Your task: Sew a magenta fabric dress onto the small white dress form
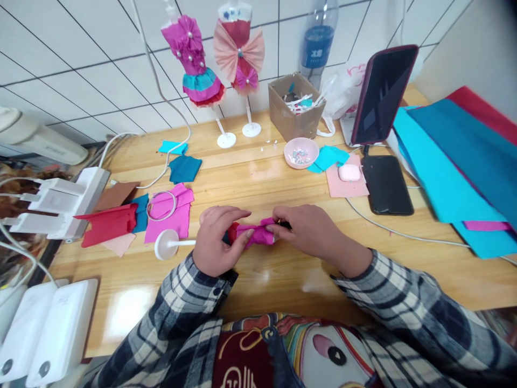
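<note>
Pinched between left hand [214, 243] and right hand [313, 231], both closed on it: small magenta-and-red crepe-paper bundle [258, 235]; probably light, soft, easily torn; best held at gathered ends.

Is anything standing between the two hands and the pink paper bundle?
Nothing visible does. The left hand and the right hand both pinch the pink paper bundle directly, one at each end, just above the wooden table.

left hand [216, 240] and right hand [311, 231] meet at centre, knuckles up, fingers curled, thumbs and fingertips pinched closed. both forearms angle inward from below, hands nearly touching.
</note>
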The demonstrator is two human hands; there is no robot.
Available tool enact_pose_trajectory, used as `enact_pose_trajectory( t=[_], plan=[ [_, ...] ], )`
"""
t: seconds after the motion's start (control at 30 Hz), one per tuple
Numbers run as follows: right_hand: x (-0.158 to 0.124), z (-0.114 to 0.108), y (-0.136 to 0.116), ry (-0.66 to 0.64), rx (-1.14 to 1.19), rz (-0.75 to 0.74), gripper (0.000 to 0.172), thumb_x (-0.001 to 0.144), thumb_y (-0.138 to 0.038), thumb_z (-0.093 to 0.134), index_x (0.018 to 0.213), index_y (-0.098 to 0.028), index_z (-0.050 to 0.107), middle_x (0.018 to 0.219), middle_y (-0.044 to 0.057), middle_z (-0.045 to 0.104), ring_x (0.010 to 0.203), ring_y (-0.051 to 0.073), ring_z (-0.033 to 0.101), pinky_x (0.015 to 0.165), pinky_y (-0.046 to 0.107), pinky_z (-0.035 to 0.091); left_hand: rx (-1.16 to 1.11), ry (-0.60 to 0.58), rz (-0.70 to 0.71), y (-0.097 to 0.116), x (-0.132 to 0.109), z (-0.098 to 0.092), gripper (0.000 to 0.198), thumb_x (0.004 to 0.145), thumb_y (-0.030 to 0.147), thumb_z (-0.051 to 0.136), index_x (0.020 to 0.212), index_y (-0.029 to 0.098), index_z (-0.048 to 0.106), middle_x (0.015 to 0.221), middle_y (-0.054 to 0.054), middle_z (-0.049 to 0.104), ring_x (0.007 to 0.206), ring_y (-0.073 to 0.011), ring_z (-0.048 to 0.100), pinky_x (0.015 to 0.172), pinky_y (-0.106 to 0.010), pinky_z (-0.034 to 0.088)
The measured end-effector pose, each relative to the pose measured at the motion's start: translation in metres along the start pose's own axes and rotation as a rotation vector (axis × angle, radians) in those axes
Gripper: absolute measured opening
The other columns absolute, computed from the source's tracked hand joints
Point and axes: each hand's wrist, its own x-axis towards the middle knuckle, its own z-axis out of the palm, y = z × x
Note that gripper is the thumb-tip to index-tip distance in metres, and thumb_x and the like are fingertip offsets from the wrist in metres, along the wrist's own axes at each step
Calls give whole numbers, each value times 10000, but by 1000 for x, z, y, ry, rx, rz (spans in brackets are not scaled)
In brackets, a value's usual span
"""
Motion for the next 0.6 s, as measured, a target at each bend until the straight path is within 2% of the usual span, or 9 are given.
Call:
enact_pose_trajectory(
  t=[0.13,0.27,0.5,0.6],
  plan=[
    [0,0,-1,-5,-24,-7,255,924,-451,509,903,-228,630,762,12,697,679,161,601,542,272,197,8,-63,-19,-4,3,-2,171,850,320,582,936,221,693,911,-41,731,879,-211,657,920,-418,419],
    [0,1,-2,7,-43,-1,271,912,-469,518,895,-216,614,762,19,698,668,166,602,535,271,188,8,-32,-41,-4,2,3,146,862,293,569,817,227,690,809,-14,728,794,-185,663,953,-427,385],
    [2,-8,5,-35,14,29,300,898,-511,523,933,-236,638,813,15,717,713,173,617,549,263,243,30,-32,-46,-4,-1,2,133,868,291,571,838,247,693,812,4,727,800,-183,662,1035,-475,289],
    [2,-12,8,-58,58,39,252,891,-482,547,933,-257,652,844,-5,727,746,168,627,561,260,267,21,-38,-46,-3,-1,2,137,864,289,569,866,242,698,811,-1,729,790,-184,664,1043,-482,277]
  ],
)
